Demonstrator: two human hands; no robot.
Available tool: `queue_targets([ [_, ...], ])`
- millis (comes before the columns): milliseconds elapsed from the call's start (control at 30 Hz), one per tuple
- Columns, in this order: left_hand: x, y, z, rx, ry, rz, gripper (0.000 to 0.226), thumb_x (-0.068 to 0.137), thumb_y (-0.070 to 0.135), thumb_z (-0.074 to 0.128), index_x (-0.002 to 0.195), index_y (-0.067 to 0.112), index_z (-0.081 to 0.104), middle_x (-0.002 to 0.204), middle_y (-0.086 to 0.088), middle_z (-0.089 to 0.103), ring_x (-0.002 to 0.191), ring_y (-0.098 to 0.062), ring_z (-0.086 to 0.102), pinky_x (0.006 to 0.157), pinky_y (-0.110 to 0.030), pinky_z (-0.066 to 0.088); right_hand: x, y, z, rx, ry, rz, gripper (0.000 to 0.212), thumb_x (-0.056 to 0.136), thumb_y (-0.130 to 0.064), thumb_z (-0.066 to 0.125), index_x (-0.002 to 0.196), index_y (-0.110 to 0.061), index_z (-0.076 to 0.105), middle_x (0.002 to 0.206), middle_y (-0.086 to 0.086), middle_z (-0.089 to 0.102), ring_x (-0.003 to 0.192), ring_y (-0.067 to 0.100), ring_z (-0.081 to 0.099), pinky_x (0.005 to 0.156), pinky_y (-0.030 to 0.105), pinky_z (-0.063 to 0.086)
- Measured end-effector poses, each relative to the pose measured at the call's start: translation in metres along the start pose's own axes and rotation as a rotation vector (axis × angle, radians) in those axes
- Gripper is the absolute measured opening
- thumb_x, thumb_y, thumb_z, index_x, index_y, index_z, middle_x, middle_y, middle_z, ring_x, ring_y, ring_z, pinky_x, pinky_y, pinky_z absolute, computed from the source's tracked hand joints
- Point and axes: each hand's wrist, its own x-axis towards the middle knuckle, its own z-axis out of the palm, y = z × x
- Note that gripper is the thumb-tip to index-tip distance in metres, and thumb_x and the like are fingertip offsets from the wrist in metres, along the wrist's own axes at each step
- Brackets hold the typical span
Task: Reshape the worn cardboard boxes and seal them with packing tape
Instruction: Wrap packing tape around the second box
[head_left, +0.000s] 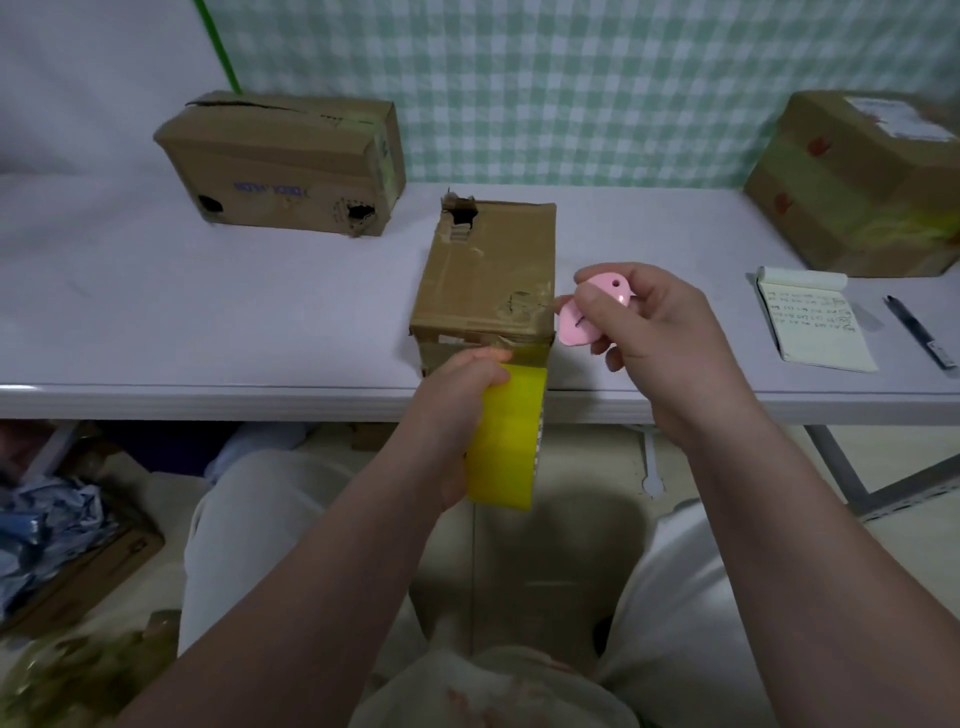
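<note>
Left grip (460, 410): curled round yellow tape roll (511, 441), strip running up onto worn cardboard box (488, 265). Right grip (644, 332): pinching pink cutter (574, 325), just beside box corner.

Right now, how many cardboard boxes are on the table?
3. Left box at the back left; middle box at the near edge; right box at the back right, cut by the frame edge. More may lie out of view.
</note>
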Motion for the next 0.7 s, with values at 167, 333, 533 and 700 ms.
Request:
queue_targets([
  [167, 0.002, -0.002, -0.001, -0.004, 0.029, 0.011, 0.021, 0.090, 0.012, 0.052, 0.105, 0.023, 0.062, 0.121, -0.015, 0.058, 0.112, -0.038, 0.056, 0.094, -0.052, 0.046, -0.005, -0.003, 0.011, 0.056, -0.124, 0.009, 0.015, 0.090, -0.003, 0.061, 0.101, -0.012, 0.065, 0.084, 0.002, 0.068, 0.063, 0.010, 0.065, 0.067, 0.024, 0.057],
  [333, 0.003, -0.005, -0.003, -0.023, 0.013, 0.007, 0.017, 0.089, 0.013, 0.053, 0.100, 0.023, 0.061, 0.120, -0.019, 0.058, 0.111, -0.041, 0.056, 0.095, -0.058, 0.045, -0.003, 0.005, 0.017, -0.155, -0.100, -0.073, 0.014, 0.083, -0.011, 0.072, 0.089, -0.023, 0.069, 0.086, 0.000, 0.072, 0.074, 0.013, 0.069, 0.070, 0.027, 0.057],
  [533, 0.006, -0.006, -0.004, 0.021, 0.001, 0.040, 0.011, 0.087, 0.015, 0.053, 0.090, 0.025, 0.056, 0.102, -0.011, 0.055, 0.095, -0.031, 0.055, 0.090, -0.054, 0.046, 0.000, 0.009, 0.017, -0.300, -0.096, -0.154, 0.015, 0.074, -0.020, 0.081, 0.083, -0.025, 0.071, 0.084, -0.010, 0.071, 0.075, 0.003, 0.065, 0.065, 0.016, 0.048],
  [700, 0.006, -0.006, -0.004, 0.018, 0.000, 0.072, 0.017, 0.074, 0.023, 0.059, 0.091, 0.024, 0.056, 0.096, -0.009, 0.055, 0.090, -0.028, 0.054, 0.079, -0.044, 0.045, 0.002, 0.009, 0.020, -0.351, -0.110, -0.205, 0.020, 0.073, -0.017, 0.082, 0.076, -0.032, 0.068, 0.081, -0.013, 0.070, 0.078, 0.003, 0.065, 0.067, 0.018, 0.049],
])
